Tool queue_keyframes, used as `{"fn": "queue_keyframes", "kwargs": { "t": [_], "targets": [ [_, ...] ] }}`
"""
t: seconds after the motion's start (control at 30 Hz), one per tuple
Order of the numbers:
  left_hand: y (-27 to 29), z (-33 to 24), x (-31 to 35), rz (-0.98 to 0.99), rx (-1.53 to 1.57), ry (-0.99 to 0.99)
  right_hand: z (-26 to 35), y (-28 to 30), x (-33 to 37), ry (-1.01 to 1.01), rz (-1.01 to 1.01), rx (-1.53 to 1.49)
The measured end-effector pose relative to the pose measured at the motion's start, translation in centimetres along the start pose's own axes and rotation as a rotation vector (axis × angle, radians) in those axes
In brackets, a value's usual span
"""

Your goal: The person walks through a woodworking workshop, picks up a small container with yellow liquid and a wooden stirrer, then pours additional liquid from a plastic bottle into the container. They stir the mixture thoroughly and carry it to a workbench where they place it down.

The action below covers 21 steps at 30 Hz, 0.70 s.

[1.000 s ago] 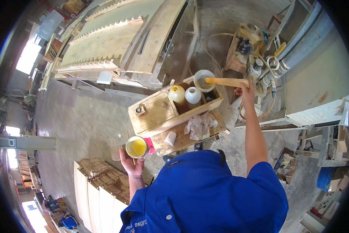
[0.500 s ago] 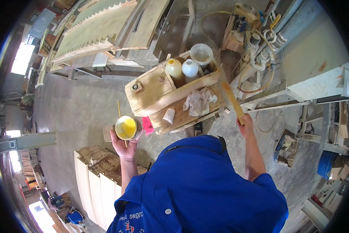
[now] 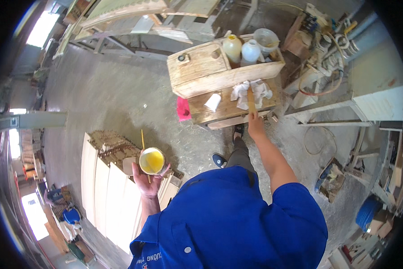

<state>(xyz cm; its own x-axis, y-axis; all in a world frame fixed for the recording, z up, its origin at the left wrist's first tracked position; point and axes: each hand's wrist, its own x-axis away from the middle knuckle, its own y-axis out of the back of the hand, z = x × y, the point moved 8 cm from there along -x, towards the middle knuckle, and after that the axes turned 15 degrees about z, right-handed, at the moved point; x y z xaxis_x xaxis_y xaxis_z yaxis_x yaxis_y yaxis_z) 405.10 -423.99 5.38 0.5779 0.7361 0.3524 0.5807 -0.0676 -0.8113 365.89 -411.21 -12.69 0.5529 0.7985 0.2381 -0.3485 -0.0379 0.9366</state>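
Note:
My left hand point(image 3: 149, 183) is wrapped round a round tub of yellow paste point(image 3: 152, 160), its mouth facing up. A thin yellow stick point(image 3: 143, 138) stands out past the tub on the far side. Beside the tub a flat greyish-brown piece point(image 3: 129, 166) sticks out by my fingers; its kind I cannot make out. My right hand point(image 3: 256, 127) grips the near end of a flat wooden stick point(image 3: 251, 101). The stick's far end overlaps crumpled white cloths point(image 3: 264, 89) on the wooden workbox point(image 3: 206, 114); whether it touches them I cannot tell.
In the box's tray stand a yellowish bottle point(image 3: 232, 48), a white bottle point(image 3: 250, 52) and a clear plastic tub point(image 3: 266, 41). A pink cloth point(image 3: 183, 109) hangs at its left. Stacked pale boards point(image 3: 103, 188) stand near left; a hose point(image 3: 320, 92) loops at right.
My right hand has swung the wooden stick left, over the cloths. My view has shifted toward the box, my left hand with the tub is now over the stacked boards, and my feet have come into view.

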Motion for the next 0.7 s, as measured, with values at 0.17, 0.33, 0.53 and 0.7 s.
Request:
{"fn": "queue_keyframes", "kwargs": {
  "t": [0.17,0.33,0.53,0.7],
  "targets": [
    [0.7,-0.6,1.9,0.011,-0.039,-0.014,-3.8,-5.0,0.5,-0.407,-0.135,-2.137],
    [-2.6,0.7,-1.3,0.109,0.002,0.043,-7.6,0.6,1.3,-0.314,-0.301,-1.739],
    [-8.4,4.1,-9.5,0.238,-0.03,0.128,-12.3,15.2,4.0,-0.232,-0.784,-1.574],
    [-13.8,6.6,-13.9,0.402,-0.076,0.175,-10.2,30.9,3.1,0.385,-0.954,-1.827]
  ]
}}
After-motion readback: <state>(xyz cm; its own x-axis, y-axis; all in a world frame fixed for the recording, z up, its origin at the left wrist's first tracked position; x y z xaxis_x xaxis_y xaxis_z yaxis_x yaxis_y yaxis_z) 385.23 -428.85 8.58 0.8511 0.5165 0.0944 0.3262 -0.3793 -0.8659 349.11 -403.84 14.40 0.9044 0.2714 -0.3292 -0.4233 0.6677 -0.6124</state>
